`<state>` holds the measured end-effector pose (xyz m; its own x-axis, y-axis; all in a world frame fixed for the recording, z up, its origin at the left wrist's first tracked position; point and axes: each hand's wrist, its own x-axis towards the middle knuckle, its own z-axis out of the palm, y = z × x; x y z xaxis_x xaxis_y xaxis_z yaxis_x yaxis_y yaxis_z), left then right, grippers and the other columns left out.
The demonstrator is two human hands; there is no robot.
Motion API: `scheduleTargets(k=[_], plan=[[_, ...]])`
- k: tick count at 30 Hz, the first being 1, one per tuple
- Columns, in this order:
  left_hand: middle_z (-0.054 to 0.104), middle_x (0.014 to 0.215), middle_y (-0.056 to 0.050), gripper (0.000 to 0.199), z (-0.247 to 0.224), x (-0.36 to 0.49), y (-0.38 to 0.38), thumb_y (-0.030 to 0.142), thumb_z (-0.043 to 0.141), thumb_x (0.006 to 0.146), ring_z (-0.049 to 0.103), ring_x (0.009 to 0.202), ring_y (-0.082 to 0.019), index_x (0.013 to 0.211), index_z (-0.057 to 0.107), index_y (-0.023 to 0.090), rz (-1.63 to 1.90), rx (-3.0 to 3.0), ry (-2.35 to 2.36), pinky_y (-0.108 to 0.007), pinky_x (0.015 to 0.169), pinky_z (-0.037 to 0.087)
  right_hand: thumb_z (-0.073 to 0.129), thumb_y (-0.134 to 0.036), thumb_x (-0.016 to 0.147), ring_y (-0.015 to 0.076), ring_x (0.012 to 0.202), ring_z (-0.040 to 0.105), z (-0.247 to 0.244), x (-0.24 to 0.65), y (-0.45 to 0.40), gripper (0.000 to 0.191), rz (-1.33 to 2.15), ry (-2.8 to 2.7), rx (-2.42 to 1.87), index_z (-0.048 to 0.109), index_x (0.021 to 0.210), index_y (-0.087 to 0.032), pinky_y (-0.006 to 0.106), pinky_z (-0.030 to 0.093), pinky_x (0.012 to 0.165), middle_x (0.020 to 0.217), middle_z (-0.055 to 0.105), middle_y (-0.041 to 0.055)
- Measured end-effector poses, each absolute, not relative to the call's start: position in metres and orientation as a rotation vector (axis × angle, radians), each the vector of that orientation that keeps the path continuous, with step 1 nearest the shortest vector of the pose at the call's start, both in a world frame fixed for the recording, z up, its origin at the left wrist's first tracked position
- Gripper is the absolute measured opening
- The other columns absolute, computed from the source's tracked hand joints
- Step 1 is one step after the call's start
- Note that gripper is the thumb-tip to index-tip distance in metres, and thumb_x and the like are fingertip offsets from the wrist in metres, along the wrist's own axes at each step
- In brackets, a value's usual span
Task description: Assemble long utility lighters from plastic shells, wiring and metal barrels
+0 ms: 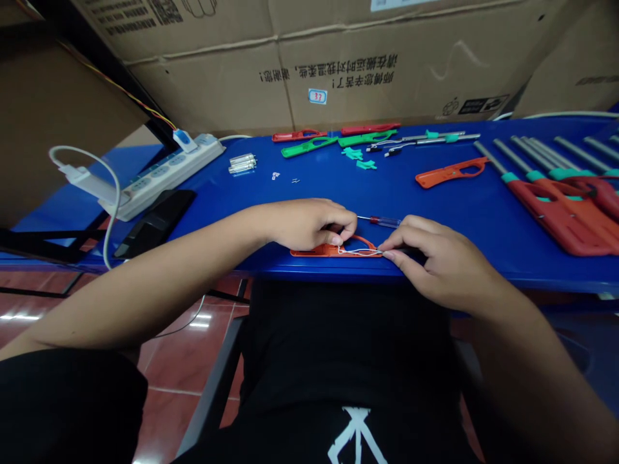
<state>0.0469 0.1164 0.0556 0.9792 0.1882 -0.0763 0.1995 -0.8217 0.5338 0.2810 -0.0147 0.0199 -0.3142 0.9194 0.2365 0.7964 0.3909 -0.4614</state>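
Observation:
An orange plastic lighter handle shell (314,252) lies on the near edge of the blue table, under my left hand (309,225), whose fingers press down on it. My right hand (425,254) comes in from the right, its thumb and forefinger pinching a thin white wire (360,252) looped across the shell. A small red-handled screwdriver (382,222) lies just beyond, its thin shaft reaching my left fingertips. Whether my left hand grips it is hidden.
Long-nosed lighters with orange-red handles (556,216) lie at the right. Green and red shells (309,147), teal parts, and metal tubes lie along the back. A power strip (169,177), a black phone (155,223), and cardboard boxes (329,64) surround the table.

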Motion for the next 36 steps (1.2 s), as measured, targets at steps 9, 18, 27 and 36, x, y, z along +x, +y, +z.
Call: scheduleTargets(k=[9,18,27,36], plan=[[0.067,0.097,-0.005,0.014,0.054,0.031,0.094,0.018,0.059,0.094,0.062,0.089,-0.015,0.098,0.072,0.018,0.307,2.567,0.395,-0.027,0.082,0.047,0.054,-0.024,0.096,0.0212,0.092,0.062,0.017,0.281,-0.016,0.013,0.365,-2.169,-1.436,0.067,0.097,-0.026,0.038,0.047,0.079,0.097,0.065,0.0037],[0.067,0.109,-0.009,0.026,0.034,0.019,0.037,0.027,0.053,0.1,0.058,0.097,-0.021,0.111,0.075,0.022,0.554,2.724,0.778,-0.037,0.084,0.048,0.054,-0.026,0.096,0.0214,0.09,0.06,0.021,0.278,-0.017,0.013,0.372,-2.178,-1.408,0.067,0.095,-0.025,0.04,0.048,0.079,0.092,0.065,0.0041],[0.068,0.1,-0.004,0.017,0.034,0.027,0.045,0.024,0.062,0.094,0.064,0.093,-0.017,0.1,0.078,0.024,0.617,2.377,0.814,-0.037,0.091,0.051,0.058,-0.026,0.092,0.0232,0.097,0.061,0.036,0.272,-0.014,0.01,0.362,-2.268,-1.48,0.067,0.095,-0.026,0.046,0.046,0.089,0.099,0.068,0.0042],[0.066,0.106,-0.006,0.018,0.032,0.025,0.043,0.026,0.059,0.096,0.061,0.099,-0.02,0.104,0.075,0.024,0.599,2.401,0.808,-0.039,0.092,0.05,0.06,-0.027,0.09,0.023,0.106,0.061,0.035,0.263,-0.005,0.009,0.643,-2.234,-1.483,0.068,0.096,-0.029,0.041,0.048,0.091,0.108,0.066,0.0034]])
